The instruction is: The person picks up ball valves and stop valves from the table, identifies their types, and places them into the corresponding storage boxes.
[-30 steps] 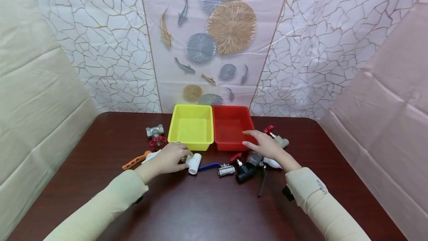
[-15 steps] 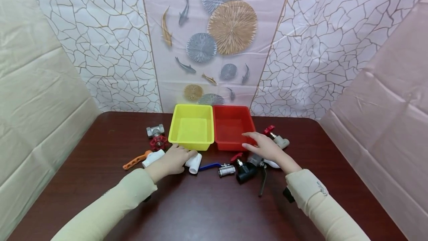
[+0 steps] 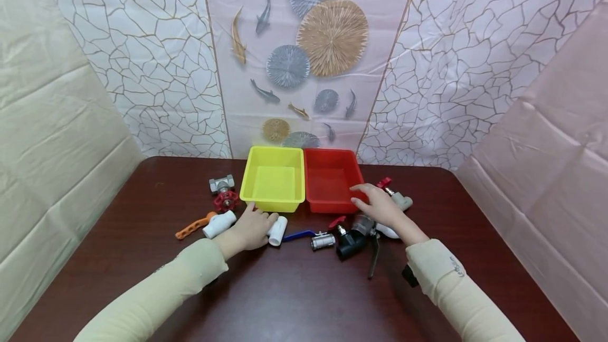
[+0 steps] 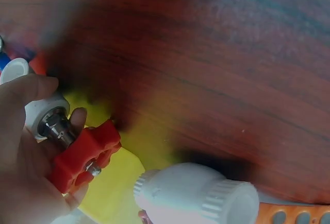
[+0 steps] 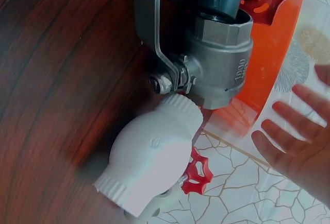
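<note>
My left hand (image 3: 254, 230) is round a white plastic valve (image 3: 277, 231) in front of the yellow bin. In the left wrist view the thumb lies on the valve's white body (image 4: 45, 112), with fingers curled behind it and its red handwheel (image 4: 85, 157) jutting out. Left of that hand lies a white ball valve (image 3: 219, 224) with an orange lever (image 3: 192, 228). My right hand (image 3: 377, 206), fingers spread and holding nothing, hovers by the red bin's right front corner. A steel ball valve (image 5: 221, 59) and a white valve (image 5: 152, 154) lie near it.
A yellow bin (image 3: 272, 207) and a red bin (image 3: 332, 208) stand side by side at the back. Around them lie a metal gate valve (image 3: 223, 192), a blue-levered ball valve (image 3: 323, 240), a black valve (image 3: 350, 247) and a beige valve (image 3: 401, 202).
My left hand has moved right and its fingers have come round the white valve, uncovering the white ball valve at its left. My right hand has barely moved.
</note>
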The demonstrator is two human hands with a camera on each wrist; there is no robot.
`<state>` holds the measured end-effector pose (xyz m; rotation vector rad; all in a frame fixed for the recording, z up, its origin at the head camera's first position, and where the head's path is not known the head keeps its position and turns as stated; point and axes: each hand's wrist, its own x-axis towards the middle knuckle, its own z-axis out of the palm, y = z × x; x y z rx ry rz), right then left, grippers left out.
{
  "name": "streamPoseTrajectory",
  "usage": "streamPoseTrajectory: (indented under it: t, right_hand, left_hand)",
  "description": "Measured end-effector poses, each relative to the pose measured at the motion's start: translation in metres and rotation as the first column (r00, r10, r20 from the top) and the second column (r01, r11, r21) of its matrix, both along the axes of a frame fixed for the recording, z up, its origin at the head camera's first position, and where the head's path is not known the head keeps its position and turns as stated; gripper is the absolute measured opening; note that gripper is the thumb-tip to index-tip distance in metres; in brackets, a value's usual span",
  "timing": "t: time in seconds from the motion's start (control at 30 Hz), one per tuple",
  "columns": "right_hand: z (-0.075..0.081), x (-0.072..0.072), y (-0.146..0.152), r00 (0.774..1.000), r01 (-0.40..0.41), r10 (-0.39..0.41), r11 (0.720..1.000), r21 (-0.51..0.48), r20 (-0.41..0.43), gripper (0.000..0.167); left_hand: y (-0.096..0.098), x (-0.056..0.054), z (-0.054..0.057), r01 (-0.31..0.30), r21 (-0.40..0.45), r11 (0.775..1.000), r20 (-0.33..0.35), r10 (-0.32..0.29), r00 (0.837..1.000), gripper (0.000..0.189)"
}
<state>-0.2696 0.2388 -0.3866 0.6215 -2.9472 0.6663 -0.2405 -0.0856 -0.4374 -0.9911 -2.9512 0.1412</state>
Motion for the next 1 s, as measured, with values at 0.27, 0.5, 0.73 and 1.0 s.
streamPoseTrajectory:
  t: [0.27,0.5,0.73,1.0]
  right_hand:
    - [0.000,-0.009,-0.003,0.992,0.124,-0.123,0.989,-0.080,0.015,0.035]
    - [-0.008,-0.021,0.000,0.978,0.208,-0.203,0.970,-0.126,0.051,0.039]
    - [-0.011,-0.029,-0.004,0.960,0.279,-0.272,0.953,-0.117,0.070,0.044]
    - [0.004,-0.033,-0.035,0.975,0.220,-0.221,0.973,-0.072,-0.008,0.044]
  left_hand:
    - [-0.001,0.001,-0.004,0.016,0.010,1.000,-0.064,-0.016,0.998,0.044]
    - [-0.001,0.001,-0.004,0.013,0.017,1.000,-0.086,-0.011,0.996,0.043]
    - [0.000,0.002,-0.005,0.005,0.028,1.000,-0.081,-0.002,0.997,0.042]
    - [0.001,0.001,-0.002,-0.003,0.117,0.993,-0.032,0.007,0.999,0.035]
